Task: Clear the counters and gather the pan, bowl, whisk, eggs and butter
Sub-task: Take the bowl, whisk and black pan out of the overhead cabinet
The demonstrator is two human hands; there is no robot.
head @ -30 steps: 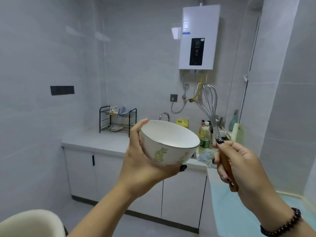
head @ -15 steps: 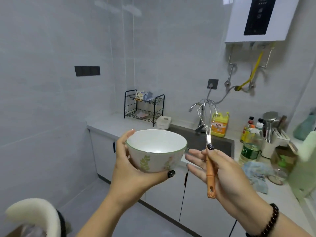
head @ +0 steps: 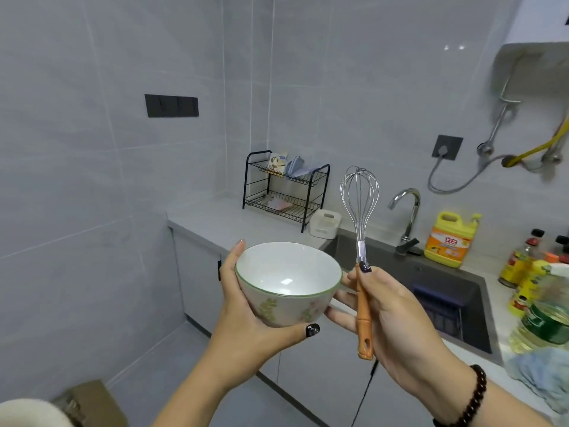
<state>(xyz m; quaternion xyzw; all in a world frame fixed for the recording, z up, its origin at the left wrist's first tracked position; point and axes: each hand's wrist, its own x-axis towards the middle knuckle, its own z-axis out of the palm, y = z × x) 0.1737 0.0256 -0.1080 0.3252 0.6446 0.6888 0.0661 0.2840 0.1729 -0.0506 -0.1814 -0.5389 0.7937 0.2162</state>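
White ceramic with a green rim and leaf pattern, the bowl (head: 288, 282) is held at the centre of the frame, in the air in front of the cabinets. It is cupped from the left and below by the left hand (head: 246, 315), whose grip is curled round its wall, the thumb lying under the base and a fingertip reaching the far rim. The bowl is seen empty and roughly level.

Just to the right, the whisk (head: 361, 241) is held upright, wire loops at the top and orange handle pointing down. It is pinched by the right hand (head: 397, 318): the thumb is pressed on the top of the handle against the palm and fingers, while the remaining fingers are stretched out to the left, their tips touching or very nearly touching the bowl's right side. A dark bead bracelet (head: 471, 399) is worn at that wrist.

Behind, a grey surface (head: 215, 220) runs across the middle of the frame. On it a black two-tier wire rack (head: 284, 189) is placed, with a small white container (head: 324, 224) just beside it. A dark sink (head: 431, 291) with a chrome tap (head: 406, 211) is set at right of centre, and a yellow detergent bottle (head: 449, 238) stands behind it. Oil bottles (head: 535, 297) and a blue cloth (head: 542, 377) are seen blurred at the right edge.
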